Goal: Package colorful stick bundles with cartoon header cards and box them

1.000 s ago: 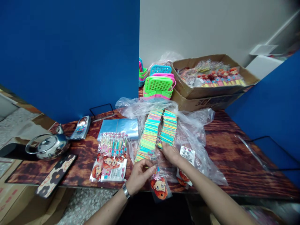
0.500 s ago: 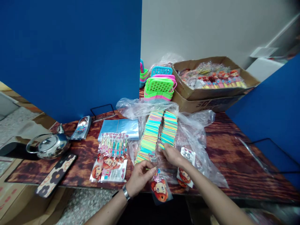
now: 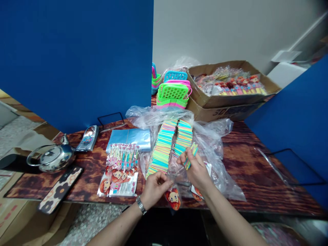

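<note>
Two long rows of thin coloured sticks lie in an opened clear plastic sheet on the table. My right hand is closed around a small bunch of these sticks, raised just over the front of the right row. With thumb and fingers pinched, my left hand holds a clear packet with a red-haired cartoon figure, hanging by the table's front edge. Below my right hand lies a similar cartoon packet, partly covered. Left of my hands, several filled packets overlap a pile of bluish clear bags.
Stacked plastic baskets stand at the back, beside a cardboard box full of packets. On the left are a metal kettle, a phone in a flowered case and a silvery packet. Blue panels flank the table.
My right hand has lifted a bunch of sticks from the right row and drawn it up and to the right. The packet in my left hand has risen slightly.
</note>
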### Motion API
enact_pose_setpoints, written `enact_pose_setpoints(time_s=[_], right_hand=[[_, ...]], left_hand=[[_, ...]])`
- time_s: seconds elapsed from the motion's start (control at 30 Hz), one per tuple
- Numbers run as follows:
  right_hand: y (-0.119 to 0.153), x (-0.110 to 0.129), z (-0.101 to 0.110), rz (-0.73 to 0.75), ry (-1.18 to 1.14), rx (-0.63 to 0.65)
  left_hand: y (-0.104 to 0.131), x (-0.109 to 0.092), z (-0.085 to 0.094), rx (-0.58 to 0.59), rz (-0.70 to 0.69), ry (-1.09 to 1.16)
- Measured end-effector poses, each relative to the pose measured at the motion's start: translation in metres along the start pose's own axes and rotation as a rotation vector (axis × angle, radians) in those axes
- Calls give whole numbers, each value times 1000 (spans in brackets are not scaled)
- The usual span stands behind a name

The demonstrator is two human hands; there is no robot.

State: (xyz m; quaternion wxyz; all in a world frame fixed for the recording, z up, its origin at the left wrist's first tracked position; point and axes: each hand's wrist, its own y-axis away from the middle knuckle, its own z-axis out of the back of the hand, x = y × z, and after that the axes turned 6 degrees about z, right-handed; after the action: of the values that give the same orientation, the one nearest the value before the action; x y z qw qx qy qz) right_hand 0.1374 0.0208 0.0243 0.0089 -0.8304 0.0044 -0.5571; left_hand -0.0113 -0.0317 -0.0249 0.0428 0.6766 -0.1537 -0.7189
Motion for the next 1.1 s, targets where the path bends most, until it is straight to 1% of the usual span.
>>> enact_pose_setpoints(time_s=[0.07, 0.13, 0.2, 0.3, 0.43, 0.53, 0.57, 0.63, 0.73, 0.77, 0.83, 0.93, 1.0, 1.1], right_hand=[[4, 5, -12, 151, 61, -22], [8, 7, -20, 282, 171, -13], [10, 5, -24, 368, 293, 10], [12, -1, -25, 411, 422, 41], [15, -9, -24, 448, 504, 66], [20, -12, -23, 422, 571, 115], [22, -12, -21, 404, 607, 144], [24, -8, -16, 390, 710, 248], [23, 5, -4, 450, 873, 432], [22, 11, 1, 488, 905, 460], [19, 24, 9, 568, 956, 468], [16, 39, 15, 673, 1022, 520], [15, 44, 15, 740, 1074, 584], [15, 43, 12, 838, 1160, 638]], left_hand=[[-1, -1, -2, -36, -15, -30], [-2, -1, -4, -58, -22, -38], [-2, -3, -6, -70, -20, -37], [-1, -5, -7, -81, -31, -38], [-1, -5, -8, -83, -39, -20], [-1, -6, -6, -86, -62, -38], [-1, -7, -4, -99, -84, -61], [-1, -9, 0, -124, -151, -140], [0, -14, 9, -140, -280, -292], [1, -15, 12, -146, -323, -334], [1, -17, 17, -157, -403, -393], [1, -18, 21, -150, -507, -423], [1, -17, 22, -128, -558, -424], [2, -17, 21, -112, -579, -428]])
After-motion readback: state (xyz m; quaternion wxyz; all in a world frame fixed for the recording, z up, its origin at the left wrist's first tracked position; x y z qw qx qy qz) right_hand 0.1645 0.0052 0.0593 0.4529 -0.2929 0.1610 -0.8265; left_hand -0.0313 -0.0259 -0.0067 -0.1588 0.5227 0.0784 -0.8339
